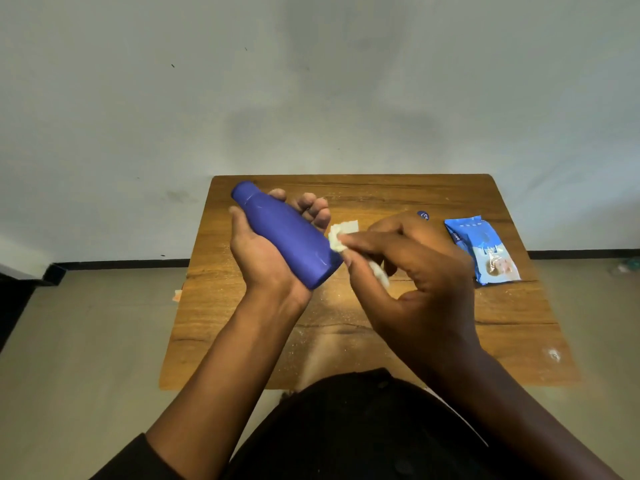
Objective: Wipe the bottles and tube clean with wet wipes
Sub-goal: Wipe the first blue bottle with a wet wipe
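The left hand (263, 251) cups a blue bottle (287, 233) above the wooden table (346, 323). The thumb lies along the bottle's near side and the fingers curl up round its far side. The bottle is tilted, its cap pointing to ten o'clock and its flat base to four o'clock, clear of the tabletop.

At three o'clock from the base, the right hand (415, 271) pinches a crumpled white wipe (337, 239) between thumb and forefinger. The wipe touches the bottle's lower edge, and a tail of it hangs below the fingers.

Beyond the right hand, at one o'clock from it, a small dark blue round cap or tip (423, 215) shows; what it belongs to I cannot tell. Further right, a blue wipes pack (481, 249) lies flat on the table near its right edge.
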Motion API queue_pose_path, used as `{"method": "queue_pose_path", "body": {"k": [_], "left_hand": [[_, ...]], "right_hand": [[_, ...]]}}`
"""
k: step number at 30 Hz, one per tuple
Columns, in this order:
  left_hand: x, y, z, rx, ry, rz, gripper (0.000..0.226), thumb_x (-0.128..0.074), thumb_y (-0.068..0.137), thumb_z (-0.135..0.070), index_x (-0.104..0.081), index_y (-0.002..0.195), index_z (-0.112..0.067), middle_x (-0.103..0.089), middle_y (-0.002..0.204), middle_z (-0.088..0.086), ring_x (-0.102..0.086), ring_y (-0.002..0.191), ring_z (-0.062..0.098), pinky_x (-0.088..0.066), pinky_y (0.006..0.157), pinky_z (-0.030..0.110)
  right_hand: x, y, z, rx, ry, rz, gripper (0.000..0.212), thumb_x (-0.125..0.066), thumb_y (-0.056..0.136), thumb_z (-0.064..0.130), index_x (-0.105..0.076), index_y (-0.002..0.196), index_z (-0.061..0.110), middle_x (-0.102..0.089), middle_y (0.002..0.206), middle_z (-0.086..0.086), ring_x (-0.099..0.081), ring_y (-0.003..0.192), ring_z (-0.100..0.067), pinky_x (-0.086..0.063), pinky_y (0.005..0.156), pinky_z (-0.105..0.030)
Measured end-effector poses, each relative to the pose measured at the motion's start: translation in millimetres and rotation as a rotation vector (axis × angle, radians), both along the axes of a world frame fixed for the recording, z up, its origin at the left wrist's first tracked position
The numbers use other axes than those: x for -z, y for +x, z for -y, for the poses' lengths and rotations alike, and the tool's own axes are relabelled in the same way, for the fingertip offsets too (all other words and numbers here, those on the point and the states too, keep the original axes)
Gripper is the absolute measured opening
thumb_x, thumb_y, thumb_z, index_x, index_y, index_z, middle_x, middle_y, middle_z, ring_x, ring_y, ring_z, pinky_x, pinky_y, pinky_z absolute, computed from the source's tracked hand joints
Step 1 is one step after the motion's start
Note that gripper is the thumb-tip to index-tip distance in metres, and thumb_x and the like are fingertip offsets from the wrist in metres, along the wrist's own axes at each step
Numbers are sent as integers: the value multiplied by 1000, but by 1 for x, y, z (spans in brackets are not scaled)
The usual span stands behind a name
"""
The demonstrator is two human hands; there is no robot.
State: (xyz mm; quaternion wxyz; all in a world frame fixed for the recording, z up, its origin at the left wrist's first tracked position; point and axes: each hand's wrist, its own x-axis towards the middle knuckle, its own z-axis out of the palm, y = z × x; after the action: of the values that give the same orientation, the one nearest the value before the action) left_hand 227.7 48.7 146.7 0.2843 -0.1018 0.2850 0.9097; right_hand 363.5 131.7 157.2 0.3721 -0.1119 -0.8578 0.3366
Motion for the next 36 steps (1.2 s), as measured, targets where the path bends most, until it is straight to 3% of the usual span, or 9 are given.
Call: {"method": "queue_pose_path", "body": {"k": [6,11,16,20,24,27,30,33,36], "left_hand": [[-6,2,-2,-45,-90,-143,61,-23,108,-57,-58,98,-9,-67,79,18,-69,72,33,-57,66,36],[-8,7,0,81,-109,-216,64,-22,108,-60,-60,99,-10,-69,84,19,-71,78,34,-59,70,40],[-13,5,0,166,-160,-299,66,-21,107,-61,-62,101,-10,-72,92,22,-73,85,36,-62,76,42],[-12,6,-4,176,-183,-301,65,-24,106,-62,-61,99,-9,-72,88,22,-73,82,36,-62,75,42],[-10,19,-9,238,-173,-320,65,-25,106,-62,-62,97,-10,-68,82,13,-67,72,24,-57,70,35],[-6,28,-11,218,-247,-359,60,-30,106,-60,-68,92,-15,-66,82,5,-64,73,17,-53,68,31],[-2,33,-10,208,-417,-547,56,-31,104,-57,-66,100,-14,-66,87,9,-65,77,18,-54,66,29],[4,27,-4,204,-429,-874,52,-34,104,-57,-62,100,-12,-69,75,2,-66,62,16,-55,56,28],[12,17,4,210,-475,-1170,35,-67,93,-51,-62,105,-18,-72,84,4,-70,66,22,-58,59,37]], "right_hand": [[11,-1,10,-160,173,143,22,-72,91,5,-79,111,9,-66,100,-6,-58,87,-15,-43,68,-23],[13,-7,-3,-22,120,114,20,-73,91,2,-79,109,6,-67,99,-6,-61,88,-17,-49,71,-28],[12,1,-1,-91,129,134,20,-73,92,9,-77,112,10,-71,104,-4,-63,93,-12,-45,76,-15],[11,3,8,-227,236,152,15,-74,93,10,-78,108,12,-70,102,-5,-63,93,-17,-49,72,-28],[6,-13,0,-60,190,27,17,-73,92,4,-78,108,6,-71,102,-10,-66,95,-19,-50,79,-26],[-2,-26,-8,23,115,-23,16,-72,94,3,-79,108,6,-71,103,-9,-65,92,-15,-51,75,-27],[-13,-32,-20,24,92,-32,15,-72,94,3,-79,107,8,-71,102,-6,-66,91,-14,-51,77,-22],[-31,-32,-34,19,-5,-61,11,-73,95,7,-77,104,10,-71,99,-1,-64,88,-7,-49,75,-16],[-45,-26,-51,-39,-43,-11,7,-73,95,12,-76,102,12,-70,97,5,-66,89,-10,-54,73,-24]]}}
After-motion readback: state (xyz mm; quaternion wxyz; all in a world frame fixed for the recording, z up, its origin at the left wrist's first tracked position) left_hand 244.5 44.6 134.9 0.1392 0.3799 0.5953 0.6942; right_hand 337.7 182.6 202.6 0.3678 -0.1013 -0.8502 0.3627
